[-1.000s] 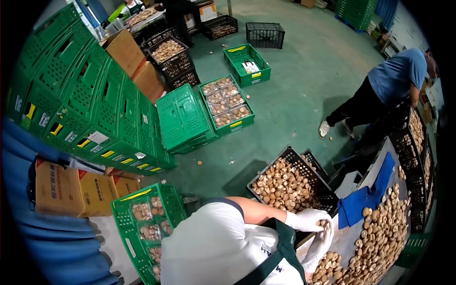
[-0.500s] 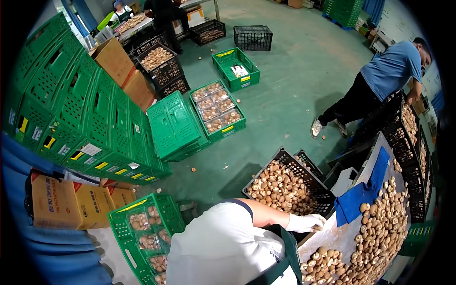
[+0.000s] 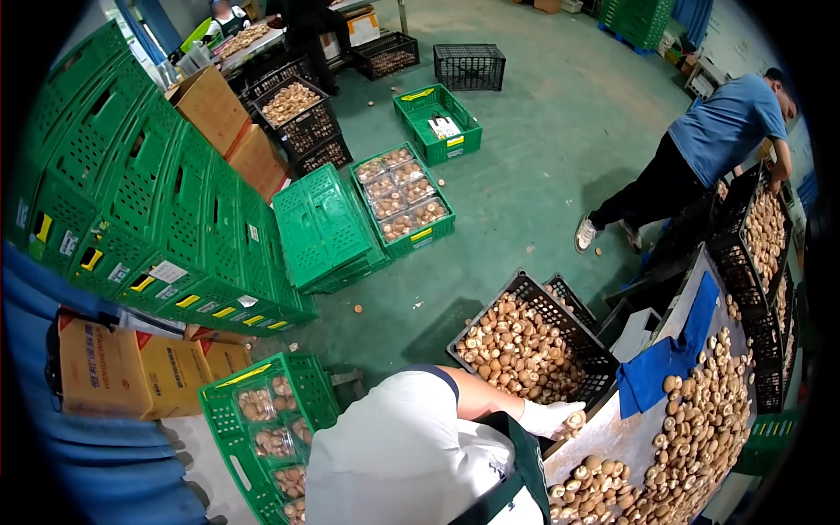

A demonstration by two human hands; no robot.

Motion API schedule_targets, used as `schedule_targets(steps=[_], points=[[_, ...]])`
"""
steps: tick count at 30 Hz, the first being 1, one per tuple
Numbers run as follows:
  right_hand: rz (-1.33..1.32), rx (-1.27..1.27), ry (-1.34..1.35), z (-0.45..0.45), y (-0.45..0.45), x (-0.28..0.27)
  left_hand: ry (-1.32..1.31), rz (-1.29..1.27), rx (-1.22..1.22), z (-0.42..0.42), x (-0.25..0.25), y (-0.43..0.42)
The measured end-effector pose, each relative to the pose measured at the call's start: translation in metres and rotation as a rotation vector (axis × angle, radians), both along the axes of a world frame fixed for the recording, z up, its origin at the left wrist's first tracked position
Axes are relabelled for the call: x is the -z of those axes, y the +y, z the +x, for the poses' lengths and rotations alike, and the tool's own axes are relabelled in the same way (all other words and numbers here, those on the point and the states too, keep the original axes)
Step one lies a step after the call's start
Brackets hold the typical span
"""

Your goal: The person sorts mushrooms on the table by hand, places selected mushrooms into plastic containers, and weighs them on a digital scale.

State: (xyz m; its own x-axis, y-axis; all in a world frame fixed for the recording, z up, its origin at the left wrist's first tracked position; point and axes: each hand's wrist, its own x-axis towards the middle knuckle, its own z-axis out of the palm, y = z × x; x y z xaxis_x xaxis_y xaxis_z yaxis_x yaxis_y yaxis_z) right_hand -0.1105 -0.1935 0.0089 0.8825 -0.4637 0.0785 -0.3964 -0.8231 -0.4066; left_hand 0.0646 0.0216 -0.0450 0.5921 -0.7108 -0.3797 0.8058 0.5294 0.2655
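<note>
My left hand (image 3: 555,419), in a white glove, is closed around a mushroom (image 3: 574,422) whose pale underside shows. It is at the near edge of the metal table (image 3: 604,431), beside the lower corner of a black crate (image 3: 597,357). Loose brown-capped mushrooms (image 3: 527,346) fill much of that crate. On the table surface, more mushrooms (image 3: 691,437) lie in a wide heap, with a smaller pile (image 3: 591,490) closer to my body. A blue cloth (image 3: 646,382) hangs across the table's edge. My right hand is out of view.
A green crate (image 3: 219,411) with packed mushroom trays stands beside me. Another green crate (image 3: 418,245) of trays sits on the floor. Green crates (image 3: 157,201) are stacked along the left. A person in a blue shirt (image 3: 731,127) leans over black crates (image 3: 731,223) at right.
My left hand has shifted slightly and its fingers have curled; a mushroom now shows in it. The person in blue has tilted a mushroom-filled crate, showing more of its contents.
</note>
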Motion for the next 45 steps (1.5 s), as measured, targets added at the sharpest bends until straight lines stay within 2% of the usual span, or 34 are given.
schedule_targets(steps=[4, 6, 8, 10, 12, 14, 15, 16, 17, 18, 20, 22, 23, 24, 26, 27, 28, 29, 30, 31, 32, 33, 34, 36, 38, 39, 40, 41, 43, 44, 45], points=[[-0.129, 0.095, 0.058, -0.047, -0.036, 0.019, -0.004, 0.042, 0.099, -0.009, -0.018, 0.013], [-0.193, 0.167, 0.11, -0.093, -0.056, 0.026, -0.097, -0.141, 0.016, -0.015, 0.005, 0.005], [-0.237, 0.276, 0.135, -0.151, -0.06, 0.03, -0.081, -0.178, 0.116, -0.018, 0.009, 0.0], [-0.245, 0.375, 0.045, -0.184, -0.044, 0.03, -0.064, -0.016, 0.258, -0.022, -0.004, -0.013], [-0.152, 0.417, -0.146, -0.122, -0.002, -0.027, -0.071, 0.251, 0.418, -0.027, -0.047, -0.021], [0.379, 0.446, -0.485, -0.062, 0.039, -0.06, -0.234, 0.207, 0.533, -0.047, -0.06, -0.048], [0.471, 0.422, -0.518, -0.048, 0.059, -0.069, -0.64, 0.306, 0.583, -0.057, -0.056, -0.064], [0.54, 0.429, -0.567, -0.044, 0.068, -0.076, -0.785, 0.264, 0.731, -0.069, -0.056, -0.078], [0.162, 0.279, -0.269, -0.058, 0.064, -0.075, -0.942, 0.207, 0.864, -0.082, -0.055, -0.093], [0.164, 0.378, -0.399, -0.06, 0.075, -0.065, -0.805, 0.127, 1.103, -0.091, -0.059, -0.105], [0.159, 0.474, -0.569, -0.081, 0.079, -0.069, -0.354, 0.065, 1.28, -0.112, -0.096, -0.116], [0.161, 0.75, -0.72, -0.126, 0.077, -0.06, -0.547, 0.118, 1.451, -0.126, -0.141, -0.117], [0.079, 0.966, -0.643, -0.165, 0.07, -0.082, -0.652, -0.003, 1.476, -0.119, -0.129, -0.118], [-0.035, 1.038, -0.675, -0.191, 0.056, -0.101, -0.763, 0.015, 1.394, -0.111, -0.12, -0.119], [-0.26, 1.196, -0.73, -0.244, 0.034, -0.143, -0.99, 0.105, 1.007, -0.063, -0.102, -0.13], [-0.336, 1.271, -0.629, -0.299, 0.025, -0.127, -1.211, 0.265, 0.735, -0.036, -0.086, -0.132], [-0.246, 1.339, -0.626, -0.335, 0.01, -0.12, -1.316, 0.443, 0.545, -0.007, -0.078, -0.134], [-0.396, 1.339, -0.438, -0.388, -0.01, -0.093, -1.412, 0.549, 0.325, 0.03, -0.068, -0.134], [-0.627, 1.228, -0.137, -0.421, -0.023, -0.076, -1.502, 0.644, 0.112, 0.063, -0.06, -0.136], [-0.458, 1.236, -0.006, -0.433, -0.028, -0.068, -1.487, 0.731, -0.036, 0.097, -0.057, -0.136], [-0.46, 1.156, 0.056, -0.456, -0.04, -0.048, -1.466, 0.811, -0.168, 0.129, -0.058, -0.136], [-0.369, 1.318, 0.184, -0.435, -0.042, -0.063, -1.419, 0.839, -0.281, 0.159, -0.061, -0.132], [-0.665, 1.302, 0.328, -0.416, -0.045, -0.075, -1.364, 0.862, -0.387, 0.186, -0.064, -0.126], [-0.747, 1.303, 0.246, -0.377, -0.06, -0.104, -1.332, 0.985, -0.509, 0.239, -0.06, -0.11], [-0.674, 1.013, -0.164, -0.309, -0.091, -0.115, -1.418, 1.08, -0.648, 0.288, -0.053, -0.102], [-0.414, 0.935, -0.371, -0.24, -0.096, -0.12, -1.364, 1.089, -0.642, 0.303, -0.057, -0.105], [-0.358, 0.858, -0.397, -0.169, -0.094, -0.119, -1.309, 1.093, -0.64, 0.32, -0.063, -0.109], [-0.158, 0.714, -0.407, -0.099, -0.083, -0.12, -1.327, 1.142, -0.627, 0.365, -0.035, -0.111], [0.322, 0.426, -0.44, 0.025, -0.051, -0.108, -1.178, 1.182, -0.63, 0.424, -0.001, -0.129], [0.343, 0.193, -0.417, 0.072, -0.041, -0.071, -1.082, 1.218, -0.616, 0.448, 0.009, -0.14], [0.489, 0.008, -0.244, 0.123, -0.023, -0.078, -1.028, 1.255, -0.612, 0.464, 0.01, -0.152]])
